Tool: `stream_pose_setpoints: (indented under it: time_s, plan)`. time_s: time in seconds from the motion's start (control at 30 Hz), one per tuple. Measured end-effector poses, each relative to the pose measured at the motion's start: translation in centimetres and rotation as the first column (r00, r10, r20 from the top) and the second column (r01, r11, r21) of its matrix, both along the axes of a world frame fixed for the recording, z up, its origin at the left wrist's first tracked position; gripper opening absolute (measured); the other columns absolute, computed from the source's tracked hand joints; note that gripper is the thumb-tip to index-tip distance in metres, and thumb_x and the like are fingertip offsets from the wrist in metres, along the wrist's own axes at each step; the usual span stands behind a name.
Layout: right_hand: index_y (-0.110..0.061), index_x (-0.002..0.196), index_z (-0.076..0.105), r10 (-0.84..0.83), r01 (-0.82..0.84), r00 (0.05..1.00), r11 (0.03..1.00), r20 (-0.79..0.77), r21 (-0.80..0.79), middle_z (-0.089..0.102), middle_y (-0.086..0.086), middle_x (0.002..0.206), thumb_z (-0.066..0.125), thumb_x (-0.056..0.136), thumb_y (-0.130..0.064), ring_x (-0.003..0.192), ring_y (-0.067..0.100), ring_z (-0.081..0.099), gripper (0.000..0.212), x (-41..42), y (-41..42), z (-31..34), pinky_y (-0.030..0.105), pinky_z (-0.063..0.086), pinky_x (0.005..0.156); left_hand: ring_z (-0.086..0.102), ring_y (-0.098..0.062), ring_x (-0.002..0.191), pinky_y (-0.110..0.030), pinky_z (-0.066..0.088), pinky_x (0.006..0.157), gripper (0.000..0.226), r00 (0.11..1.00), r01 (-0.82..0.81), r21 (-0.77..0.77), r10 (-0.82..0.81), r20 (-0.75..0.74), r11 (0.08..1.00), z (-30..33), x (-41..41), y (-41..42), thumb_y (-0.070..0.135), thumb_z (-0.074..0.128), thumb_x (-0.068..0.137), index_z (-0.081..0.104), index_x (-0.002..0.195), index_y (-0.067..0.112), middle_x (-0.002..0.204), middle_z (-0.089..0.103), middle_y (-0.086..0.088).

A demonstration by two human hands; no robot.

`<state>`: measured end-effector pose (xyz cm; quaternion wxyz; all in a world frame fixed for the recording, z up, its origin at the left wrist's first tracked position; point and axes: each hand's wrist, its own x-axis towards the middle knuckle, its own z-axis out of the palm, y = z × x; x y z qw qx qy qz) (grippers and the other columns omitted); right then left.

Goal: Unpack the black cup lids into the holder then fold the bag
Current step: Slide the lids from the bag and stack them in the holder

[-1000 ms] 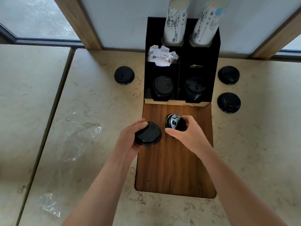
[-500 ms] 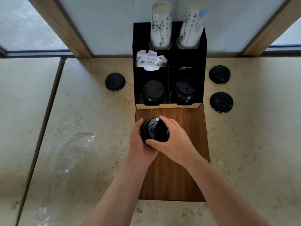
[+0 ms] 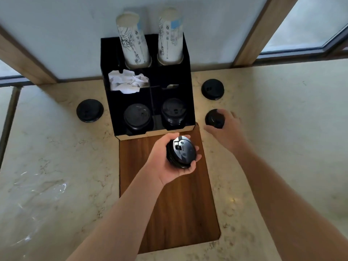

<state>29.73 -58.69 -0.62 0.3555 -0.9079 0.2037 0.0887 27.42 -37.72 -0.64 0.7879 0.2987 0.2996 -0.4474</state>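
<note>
- Tabletop (image 3: 282, 147) of pale marble carries everything here, with a wooden board (image 3: 169, 213) set into it right in front of the person, seemingly as a working spot before the holder.
- Clear plastic bag (image 3: 37, 194) lies flat and slack on the left of the tabletop, well apart from both hands; it looks emptied and is not yet folded.
- Black holder (image 3: 188, 76) stands at the far end of the board against the wall, with two tall stacks of paper cups (image 3: 133, 40) upright in its back wells and crumpled white paper (image 3: 128, 82) in a middle compartment.
- Its two front compartments each hold a stack of black lids: one on the left (image 3: 137, 115), one on the right (image 3: 174, 112), so filling is well under way.
- Left hand (image 3: 169, 162) grips a small stack of lids (image 3: 181, 152) from below, fingers curled round its rim, just in front of the holder; holding it there probably keeps a growing pile ready to drop in at once.
- Right hand (image 3: 226, 129) reaches to the right of the holder, fingers curled over a loose lid (image 3: 214, 118) on the tabletop; I judge it to be closing on that lid, likely to add it to the stack.
- Two more loose lids wait on the tabletop: a far right lid (image 3: 212, 89) and a left lid (image 3: 90, 110).
</note>
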Motion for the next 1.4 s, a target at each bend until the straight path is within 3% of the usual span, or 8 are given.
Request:
stream_pose_setpoints:
  time_s: [0.1, 0.23, 0.47, 0.73, 0.93, 1.03, 1.13, 1.4]
  plan:
    - [-0.023, 0.161, 0.021, 0.068, -0.102, 0.981, 0.978, -0.183, -0.180, 0.028, 0.009, 0.164, 0.082, 0.080, -0.048, 0.149, 0.037, 0.024, 0.105, 2.7, -2.9, -2.5, 0.053, 0.029, 0.118, 0.066, -0.042, 0.103, -0.042, 0.057, 0.071, 0.040, 0.999, -0.003, -0.030, 0.002, -0.041, 1.000, 0.4, 1.4, -2.3, 0.028, 0.072, 0.069, 0.076, 0.105, 0.012, 0.120, 0.069, -0.021]
    - [-0.020, 0.156, 0.035, 0.171, -0.195, 0.979, 0.943, -0.110, -0.269, 0.043, 0.011, 0.153, 0.077, 0.081, -0.043, 0.142, 0.037, 0.034, 0.089, 4.0, -3.5, -4.6, 0.050, 0.037, 0.111, 0.063, -0.042, 0.107, -0.044, 0.059, 0.069, 0.032, 0.995, -0.023, -0.035, 0.019, -0.101, 0.999, 0.1, 2.6, -4.3, 0.036, 0.070, 0.081, 0.073, 0.104, 0.014, 0.118, 0.065, -0.020]
    - [-0.039, 0.133, 0.056, 0.129, -0.149, 0.989, 0.891, 0.075, 0.428, 0.066, -0.024, 0.120, 0.082, 0.062, -0.070, 0.108, -0.004, 0.065, 0.082, 0.5, -3.0, 0.5, 0.026, 0.055, 0.093, 0.066, -0.040, 0.119, -0.053, 0.059, 0.086, 0.063, 0.996, -0.013, -0.010, 0.012, -0.087, 1.000, -0.6, 3.8, -6.1, 0.060, 0.081, 0.077, 0.079, 0.115, 0.010, 0.127, 0.072, -0.019]
    - [-0.040, 0.137, 0.052, 0.356, -0.350, 0.933, 0.860, 0.054, 0.372, 0.056, -0.022, 0.129, 0.087, 0.070, -0.050, 0.117, -0.001, 0.057, 0.076, -1.2, -1.5, 2.1, 0.026, 0.051, 0.097, 0.074, -0.038, 0.110, -0.057, 0.057, 0.091, 0.072, 0.998, 0.041, -0.082, -0.038, 0.043, 0.996, -0.5, 3.8, -6.4, 0.067, 0.080, 0.076, 0.076, 0.124, 0.014, 0.130, 0.074, -0.017]
    - [-0.050, 0.126, 0.059, 0.368, -0.368, 0.924, 0.785, 0.103, 0.498, 0.066, -0.022, 0.120, 0.073, 0.074, -0.061, 0.113, 0.000, 0.064, 0.055, 0.8, -2.1, 3.0, 0.026, 0.058, 0.092, 0.075, -0.041, 0.093, -0.047, 0.059, 0.079, 0.027, 0.996, 0.020, -0.100, -0.011, 0.088, 0.995, 0.4, 4.2, -5.6, 0.032, 0.078, 0.082, 0.081, 0.097, 0.009, 0.106, 0.076, -0.018]
    - [-0.020, 0.134, 0.059, 0.157, -0.178, 0.979, 0.969, 0.131, 0.174, 0.066, -0.003, 0.127, 0.071, 0.085, -0.055, 0.117, 0.016, 0.064, 0.062, 6.7, -4.4, 0.7, 0.033, 0.052, 0.097, 0.071, -0.045, 0.094, -0.043, 0.057, 0.073, 0.025, 0.993, -0.050, -0.138, 0.064, 0.102, 0.989, 1.4, 5.4, -5.1, 0.027, 0.078, 0.076, 0.077, 0.096, 0.012, 0.107, 0.072, -0.021]
    - [-0.015, 0.148, 0.044, 0.144, -0.149, 0.989, 0.960, -0.040, -0.237, 0.050, 0.010, 0.146, 0.080, 0.083, -0.043, 0.134, 0.031, 0.044, 0.080, 12.1, -5.8, -1.8, 0.045, 0.042, 0.106, 0.071, -0.043, 0.092, -0.043, 0.058, 0.073, 0.030, 0.983, -0.130, -0.139, 0.146, 0.110, 0.982, 2.1, 6.4, -4.5, 0.029, 0.080, 0.075, 0.075, 0.099, 0.013, 0.108, 0.070, -0.021]
    - [-0.011, 0.153, 0.032, 0.117, -0.115, 0.993, 0.943, -0.012, -0.314, 0.052, 0.013, 0.147, 0.081, 0.075, -0.056, 0.137, 0.036, 0.042, 0.103, 16.0, -4.5, -5.3, 0.051, 0.039, 0.110, 0.069, -0.047, 0.103, -0.049, 0.059, 0.079, 0.043, 0.968, -0.177, -0.166, 0.202, 0.150, 0.970, 2.2, 7.8, -2.5, 0.031, 0.083, 0.076, 0.073, 0.112, 0.011, 0.115, 0.069, -0.025]
